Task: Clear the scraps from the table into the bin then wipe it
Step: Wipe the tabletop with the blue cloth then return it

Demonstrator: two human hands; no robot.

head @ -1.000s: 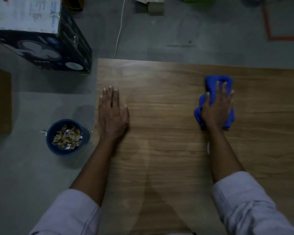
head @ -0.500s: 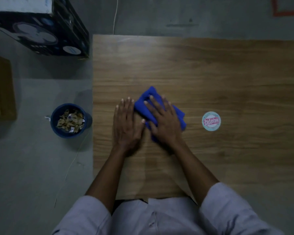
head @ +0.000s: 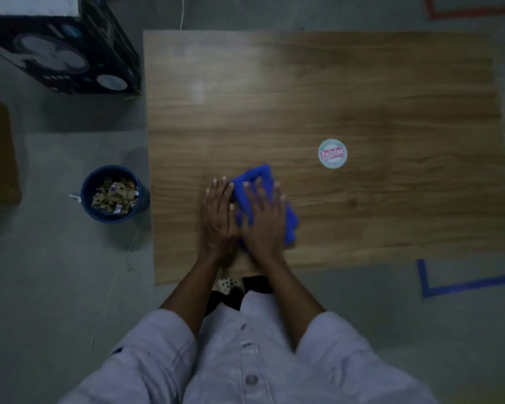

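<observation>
**Q:** Where is the cloth, and how is it held?

**A:** A blue cloth (head: 257, 174) lies on the wooden table (head: 391, 97), near the front edge. The right hand (head: 264, 217) presses on it with fingers straight and spread, gripping nothing. This is probably so it can slide while wiping.

**Q:** And the left hand?

**A:** The left hand (head: 217, 217) lies flat beside it, fingers straight, touching the cloth's edge, perhaps steadying it. The scraps (head: 114, 195) fill the bin (head: 85, 199) on the floor to the left.

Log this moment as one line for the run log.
stage: wiping | right hand: flat on cloth | left hand: flat on table beside cloth | scraps: in bin | sticker: on table
</observation>
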